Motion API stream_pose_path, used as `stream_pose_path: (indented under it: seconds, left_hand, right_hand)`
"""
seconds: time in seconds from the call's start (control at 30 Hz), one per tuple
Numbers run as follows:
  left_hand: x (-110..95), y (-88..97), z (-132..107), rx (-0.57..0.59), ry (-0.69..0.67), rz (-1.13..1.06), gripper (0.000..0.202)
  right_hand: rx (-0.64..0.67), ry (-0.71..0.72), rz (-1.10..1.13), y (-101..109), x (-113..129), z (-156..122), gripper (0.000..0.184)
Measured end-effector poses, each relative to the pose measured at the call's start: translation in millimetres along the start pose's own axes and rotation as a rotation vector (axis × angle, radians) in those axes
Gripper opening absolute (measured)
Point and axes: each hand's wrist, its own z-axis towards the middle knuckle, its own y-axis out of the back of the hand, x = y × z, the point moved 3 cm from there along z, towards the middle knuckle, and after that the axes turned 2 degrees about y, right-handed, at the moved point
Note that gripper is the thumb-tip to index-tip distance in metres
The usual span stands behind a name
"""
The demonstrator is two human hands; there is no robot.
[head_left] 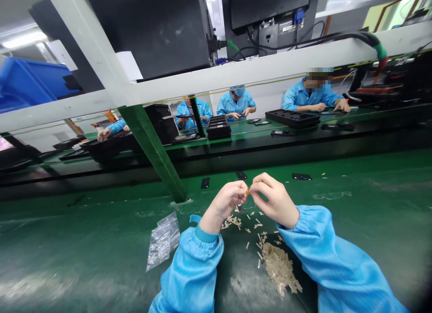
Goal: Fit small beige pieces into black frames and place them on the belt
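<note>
Above green bench (101, 245), left hand (230, 200) and right hand (276, 199), each grip pinching yellow piece (247, 192), plastic bag (164, 241) leftward, contents unclear

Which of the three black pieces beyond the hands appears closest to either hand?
The middle black piece, almost touching the left hand in view; the left piece and right piece show wider gaps.

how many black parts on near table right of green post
3: a black part left of the left hand, one just beyond it, one right of the right hand; hands may hide more.
</note>
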Motion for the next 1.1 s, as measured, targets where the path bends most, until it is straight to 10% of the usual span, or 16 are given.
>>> stream_pose_path:
  seconds: [0.3, 0.5, 1.1]
  left_hand:
    - [79, 75.2, 21, -0.578, 0.208, 0.759, 0.030]
    - [122, 100.1, 26, -0.605, 0.365, 1.069, 0.041]
    - [104, 115.3, 19, -0.841, 0.093, 0.871, 0.009]
  right_hand:
    - [0.011, -0.059, 0.008, 1, -9, 0, 0.015]
    - [0.047, -0.058, 0.039, -4, -11, -1, 0.016]
    - [0.088, -0.044, 0.049, -7, -9, -2, 0.016]
